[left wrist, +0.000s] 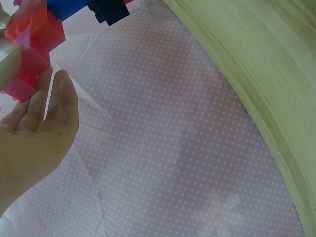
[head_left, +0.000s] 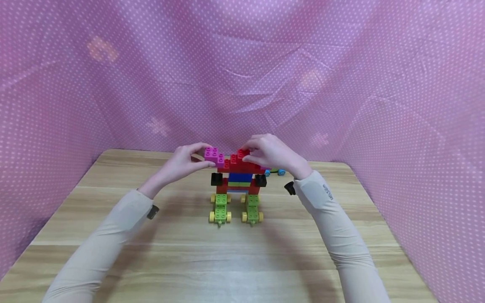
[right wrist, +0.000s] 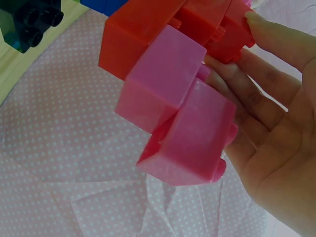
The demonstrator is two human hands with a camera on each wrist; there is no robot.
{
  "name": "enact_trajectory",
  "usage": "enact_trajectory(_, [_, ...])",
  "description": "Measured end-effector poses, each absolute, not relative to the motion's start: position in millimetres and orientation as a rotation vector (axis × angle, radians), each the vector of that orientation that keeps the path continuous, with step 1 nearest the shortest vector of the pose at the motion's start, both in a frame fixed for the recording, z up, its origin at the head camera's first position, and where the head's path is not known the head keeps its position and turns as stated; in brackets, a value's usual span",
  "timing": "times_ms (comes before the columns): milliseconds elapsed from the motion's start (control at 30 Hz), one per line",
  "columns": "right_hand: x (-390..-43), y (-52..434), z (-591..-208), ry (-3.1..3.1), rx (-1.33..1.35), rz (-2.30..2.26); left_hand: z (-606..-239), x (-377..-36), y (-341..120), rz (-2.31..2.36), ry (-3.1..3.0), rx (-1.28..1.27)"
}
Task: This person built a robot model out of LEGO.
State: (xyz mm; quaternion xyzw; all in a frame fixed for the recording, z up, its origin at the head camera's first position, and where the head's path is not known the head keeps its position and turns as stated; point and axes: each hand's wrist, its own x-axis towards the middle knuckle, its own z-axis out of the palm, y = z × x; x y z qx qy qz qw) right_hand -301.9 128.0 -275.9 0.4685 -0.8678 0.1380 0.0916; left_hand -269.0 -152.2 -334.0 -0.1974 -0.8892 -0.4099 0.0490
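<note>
A figure of toy building bricks stands upright on the table, on two green wheeled bases point(head_left: 221, 212) with yellow wheels. Its middle has blue bricks point(head_left: 240, 177), with a black brick point(head_left: 217, 179) on each side. My left hand point(head_left: 183, 161) pinches the stepped pink bricks point(head_left: 213, 155) at the figure's upper left, thumb below and fingers behind. At the top, my right hand point(head_left: 270, 152) grips a red brick point(head_left: 243, 154) between thumb and fingers. In the right wrist view, other pink bricks point(right wrist: 197, 131) step down from the red ones beside that hand's palm point(right wrist: 276, 143).
Behind the figure on the right, partly hidden by the right hand, is a small toy with blue wheels point(head_left: 281, 172). The wooden table point(head_left: 212, 261) ends at a pink dotted curtain point(head_left: 242, 84) that hangs behind and along both sides.
</note>
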Motion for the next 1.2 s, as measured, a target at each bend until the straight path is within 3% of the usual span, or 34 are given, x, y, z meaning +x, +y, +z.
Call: enact_trajectory(1200, [-296.8,128.3,-280.0,-2.575,1.321,0.36,-336.0,-269.7,-152.2,-1.245,-2.706,-0.604])
